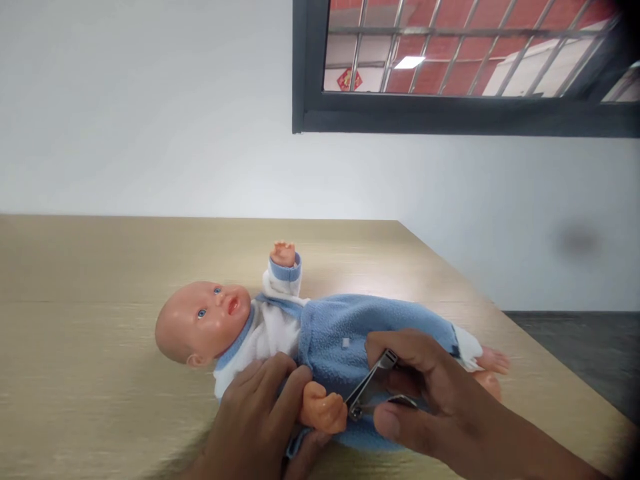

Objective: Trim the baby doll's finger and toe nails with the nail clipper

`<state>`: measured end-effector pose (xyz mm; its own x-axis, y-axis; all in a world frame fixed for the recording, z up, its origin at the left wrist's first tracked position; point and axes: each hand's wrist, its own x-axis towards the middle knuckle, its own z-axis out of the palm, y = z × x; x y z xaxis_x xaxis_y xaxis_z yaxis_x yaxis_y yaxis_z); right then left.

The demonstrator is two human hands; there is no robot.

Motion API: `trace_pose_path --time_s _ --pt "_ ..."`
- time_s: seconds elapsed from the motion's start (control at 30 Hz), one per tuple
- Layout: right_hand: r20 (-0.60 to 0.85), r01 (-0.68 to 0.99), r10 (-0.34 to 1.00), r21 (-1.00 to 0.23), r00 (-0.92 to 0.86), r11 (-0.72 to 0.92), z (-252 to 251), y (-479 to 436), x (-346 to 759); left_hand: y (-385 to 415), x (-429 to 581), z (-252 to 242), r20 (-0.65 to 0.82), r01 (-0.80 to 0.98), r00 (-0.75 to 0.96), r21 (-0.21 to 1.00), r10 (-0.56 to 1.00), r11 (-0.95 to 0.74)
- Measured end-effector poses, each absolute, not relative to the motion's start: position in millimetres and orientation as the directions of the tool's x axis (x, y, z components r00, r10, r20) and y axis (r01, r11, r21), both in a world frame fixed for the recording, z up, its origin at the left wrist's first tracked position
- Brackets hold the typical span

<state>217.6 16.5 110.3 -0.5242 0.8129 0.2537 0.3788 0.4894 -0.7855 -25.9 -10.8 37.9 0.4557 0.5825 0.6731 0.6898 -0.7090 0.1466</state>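
A baby doll [325, 333] in a blue and white fleece suit lies on its back on the wooden table [100, 320], head to the left. My left hand [260, 413] is closed around the doll's near arm, holding its small hand [323, 407] out. My right hand [420, 393] grips a metal nail clipper [373, 387], its jaws at the doll's fingers. The doll's other arm [285, 260] sticks up at the far side.
The table's right edge runs diagonally from the back toward the near right, with dark floor [575, 347] beyond it. A white wall stands behind, with a dark-framed barred window [460, 67] at the upper right.
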Motion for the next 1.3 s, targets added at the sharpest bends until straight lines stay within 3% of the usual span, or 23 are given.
trace_pose_path --time_s 0.27,0.53,0.93,1.13,1.3 --pt "0.437 0.306 0.789 -0.752 -0.431 0.584 92.5 12.6 223.3 -10.5 -24.9 39.6 0.666 0.679 0.458 0.165 0.588 -0.715" --pt "0.373 0.474 0.806 -0.665 -0.459 0.577 103.4 9.6 217.7 -12.1 -28.0 40.2 0.668 0.664 0.453 0.189 0.590 -0.724" --pt "0.330 0.429 0.818 -0.724 -0.470 0.539 102.1 9.9 217.6 -10.3 -28.7 40.4 0.668 0.643 0.472 0.187 0.576 -0.743" --pt "0.419 0.464 0.706 -0.544 -0.571 0.699 107.5 5.5 209.6 -12.1 -29.2 40.4 0.657 0.626 0.466 0.228 0.593 -0.745" --pt "0.435 0.494 0.726 -0.537 -0.533 0.684 107.2 5.4 210.3 -12.2 -28.5 39.2 0.660 0.627 0.465 0.226 0.591 -0.745"
